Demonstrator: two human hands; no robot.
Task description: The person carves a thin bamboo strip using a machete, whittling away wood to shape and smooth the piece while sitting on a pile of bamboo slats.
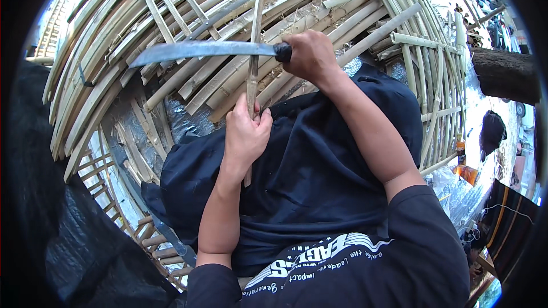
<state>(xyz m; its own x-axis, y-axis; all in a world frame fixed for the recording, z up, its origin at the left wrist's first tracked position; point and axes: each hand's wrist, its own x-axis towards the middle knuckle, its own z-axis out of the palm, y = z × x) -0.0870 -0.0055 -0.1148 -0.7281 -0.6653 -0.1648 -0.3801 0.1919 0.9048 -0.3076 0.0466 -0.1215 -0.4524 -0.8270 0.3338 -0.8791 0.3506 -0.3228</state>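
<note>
My right hand (313, 57) is wrapped round the dark handle of a machete (205, 49). Its long grey blade points left and lies across a narrow bamboo strip (255, 71), apparently touching it. Lower down, my left hand (246, 128) grips that strip with the fingers closed round it. The strip runs up and away from me over the bamboo pile, and its near end shows below my left hand, against the dark cloth (308, 162) over my lap.
Split bamboo strips (97, 91) lie stacked ahead and to the left. More bamboo pieces (439, 80) form a pile at the right. A dark log (505, 74) is at the far right, above a bottle (460, 147). Black sheeting (74, 239) hangs at the left.
</note>
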